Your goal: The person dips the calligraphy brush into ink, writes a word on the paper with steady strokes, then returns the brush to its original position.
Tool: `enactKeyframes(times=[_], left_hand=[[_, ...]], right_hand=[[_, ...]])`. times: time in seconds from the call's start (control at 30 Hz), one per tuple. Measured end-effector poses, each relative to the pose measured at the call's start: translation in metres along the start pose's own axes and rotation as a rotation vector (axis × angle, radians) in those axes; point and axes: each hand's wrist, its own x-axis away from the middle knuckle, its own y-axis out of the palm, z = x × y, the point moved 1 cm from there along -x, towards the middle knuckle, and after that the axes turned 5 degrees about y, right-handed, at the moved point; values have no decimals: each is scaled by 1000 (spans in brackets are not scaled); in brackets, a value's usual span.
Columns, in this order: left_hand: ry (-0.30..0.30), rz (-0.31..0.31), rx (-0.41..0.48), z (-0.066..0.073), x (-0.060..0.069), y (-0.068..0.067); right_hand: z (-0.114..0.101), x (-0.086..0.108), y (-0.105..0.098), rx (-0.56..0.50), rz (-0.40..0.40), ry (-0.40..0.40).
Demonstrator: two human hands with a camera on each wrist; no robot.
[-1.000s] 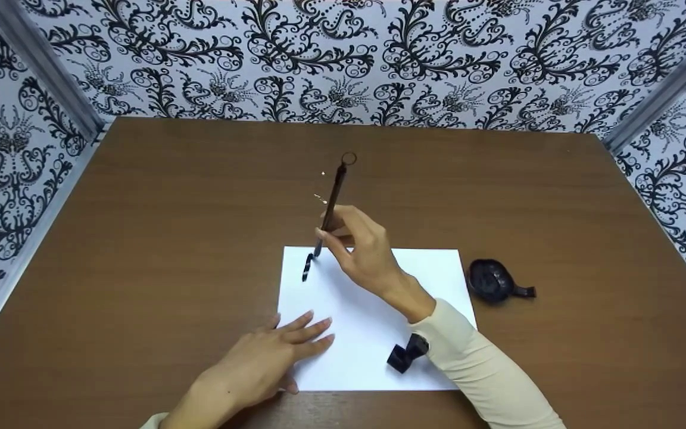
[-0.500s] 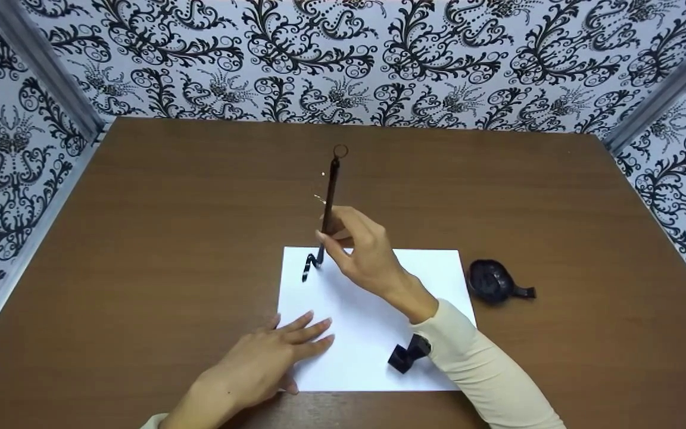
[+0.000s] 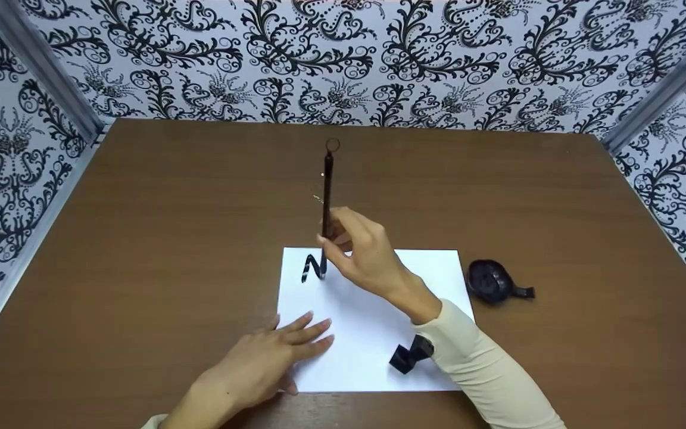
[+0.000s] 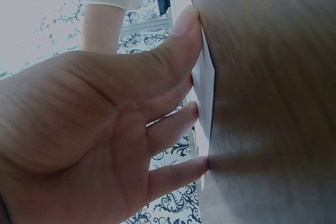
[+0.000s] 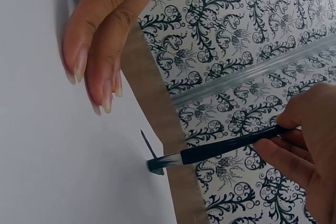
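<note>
Brown wooden table (image 3: 170, 238): right hand (image 3: 370, 253) pinches slender dark brush (image 3: 327, 185), long axis twelve-to-six; left hand (image 3: 265, 360), at brush's seven o'clock (spread wide), touches white rectangular paper (image 3: 355, 322).

Paper (image 3: 367, 328) on table (image 3: 158, 238); dish (image 3: 490, 298) right of it.

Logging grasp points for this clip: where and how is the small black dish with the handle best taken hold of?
Probably by its stubby handle, pinched between thumb and fingers, coming from the right. The handle looks narrow and juts out rightward from the rounded black dish, away from the paper alongside.
</note>
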Motion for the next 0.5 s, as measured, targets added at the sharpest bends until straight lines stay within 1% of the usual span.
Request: enactKeyframes(times=[0.33, 0.5], left_hand=[[7, 10, -12, 0, -1, 1], [3, 9, -3, 0, -1, 1]], right_hand=[[-5, -1, -4, -3, -61, -17], [-2, -1, -5, 14, -39, -22]])
